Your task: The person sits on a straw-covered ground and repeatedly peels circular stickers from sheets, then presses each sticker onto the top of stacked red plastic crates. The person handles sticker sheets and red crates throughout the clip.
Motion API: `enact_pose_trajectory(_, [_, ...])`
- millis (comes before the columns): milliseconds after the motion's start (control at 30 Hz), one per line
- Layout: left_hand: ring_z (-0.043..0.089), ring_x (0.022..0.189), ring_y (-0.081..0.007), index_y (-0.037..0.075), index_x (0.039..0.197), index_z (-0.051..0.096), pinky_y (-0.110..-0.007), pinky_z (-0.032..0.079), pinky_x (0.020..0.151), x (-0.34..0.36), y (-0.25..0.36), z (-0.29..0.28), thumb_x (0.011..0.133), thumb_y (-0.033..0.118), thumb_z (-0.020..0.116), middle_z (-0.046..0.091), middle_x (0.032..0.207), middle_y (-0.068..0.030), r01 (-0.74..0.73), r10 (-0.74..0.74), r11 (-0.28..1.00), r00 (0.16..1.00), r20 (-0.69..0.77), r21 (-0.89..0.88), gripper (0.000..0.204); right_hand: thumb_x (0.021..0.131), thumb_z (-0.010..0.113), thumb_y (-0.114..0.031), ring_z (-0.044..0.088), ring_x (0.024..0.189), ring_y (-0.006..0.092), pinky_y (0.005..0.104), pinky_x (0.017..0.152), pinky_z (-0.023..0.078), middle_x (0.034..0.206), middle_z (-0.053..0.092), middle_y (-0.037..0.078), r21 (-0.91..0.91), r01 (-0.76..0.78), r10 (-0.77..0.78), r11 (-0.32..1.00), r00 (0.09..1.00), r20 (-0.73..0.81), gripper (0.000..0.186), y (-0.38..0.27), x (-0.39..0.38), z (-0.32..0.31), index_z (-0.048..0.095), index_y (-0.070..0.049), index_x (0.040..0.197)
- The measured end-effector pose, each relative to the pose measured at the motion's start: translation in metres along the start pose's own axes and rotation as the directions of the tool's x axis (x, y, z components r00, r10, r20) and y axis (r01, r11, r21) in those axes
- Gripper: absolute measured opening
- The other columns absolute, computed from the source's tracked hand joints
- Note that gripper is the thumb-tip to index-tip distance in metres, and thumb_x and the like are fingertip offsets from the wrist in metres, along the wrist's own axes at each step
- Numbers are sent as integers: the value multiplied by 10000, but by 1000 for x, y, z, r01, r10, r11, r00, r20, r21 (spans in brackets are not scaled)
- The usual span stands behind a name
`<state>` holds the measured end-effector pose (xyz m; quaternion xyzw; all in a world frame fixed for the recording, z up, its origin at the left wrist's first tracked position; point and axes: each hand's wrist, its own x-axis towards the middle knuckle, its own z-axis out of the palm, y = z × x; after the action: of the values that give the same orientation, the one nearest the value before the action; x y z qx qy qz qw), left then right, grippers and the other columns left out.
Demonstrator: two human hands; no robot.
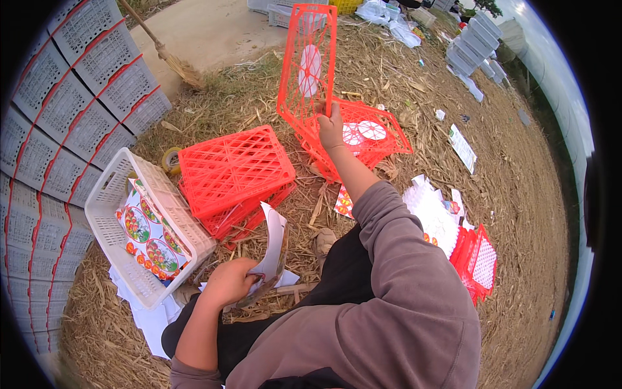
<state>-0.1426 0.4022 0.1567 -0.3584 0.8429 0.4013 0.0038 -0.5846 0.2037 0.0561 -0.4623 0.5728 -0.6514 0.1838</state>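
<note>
My right hand (331,129) grips the edge of a red plastic lattice crate lid (333,58) and holds it up on end. An oval white piece (310,68) shows against its lattice. Below it lie more red lattice lids (327,170) with round white pieces (372,130) on them. Close to my lap, my left hand (227,282) is closed on a curved sheet of paper (275,236), white on the side I see. A pile of red lattice lids (236,162) lies ahead of that hand. Left of it, a white plastic basket (103,188) holds printed fruit-picture sheets (155,240).
Grey crates with red rims (65,104) are stacked high along the left. A tape roll (171,160) sits behind the basket; a broom (181,70) lies beyond. White netting pieces (427,207) and red lids (468,256) lie at right. Clear boxes (473,45) stand far right.
</note>
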Motion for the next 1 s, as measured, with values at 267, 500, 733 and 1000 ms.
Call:
enact_pose_trajectory(267, [711, 961, -144, -2, 1202, 737, -345, 575, 858, 7, 4, -17, 911, 76, 793, 790, 1062, -95, 195, -277, 843, 956, -95, -501, 306, 933, 657, -219, 649, 1137, 283, 437, 876, 531, 1360, 633, 170, -145, -795, 767, 589, 607, -209, 576, 60, -8, -93, 526, -61, 1471])
enact_pose_trajectory(500, [711, 926, -177, -2, 1275, 689, -370, 570, 854, 16, 0, -25, 924, 112, 781, 778, 1013, -129, 48, -70, 913, 997, -39, -405, 380, 826, 854, -255, 408, 1530, 382, 452, 1250, 363, 1634, 452, 162, 7, 555, -274, 832, 400, 874, 738, -131, -112, 11, 570, -118, 1493])
enact_pose_trajectory(733, [741, 982, -250, 26, 1269, 706, -376, 567, 879, 11, -18, -32, 870, 135, 821, 762, 1083, -165, 144, -154, 906, 988, 7, -398, 429, 881, 812, -198, 723, 896, 323, 436, 805, 553, 936, 756, 91, -64, 354, 68, 933, 1, 998, 196, -170, -146, 40, 749, -55, 999])
enact_pose_trajectory(1000, [730, 1064, -162, -15, 1491, 527, -338, 582, 965, -1, -47, -35, 931, 116, 823, 762, 1191, -126, -137, -337, 315, 909, -246, -939, 646, 977, 765, -165, 662, 838, 59, 245, 759, 538, 894, 729, -36, -175, -531, 383, 829, 312, 869, 201, -126, -72, -2, 737, -22, 1116])
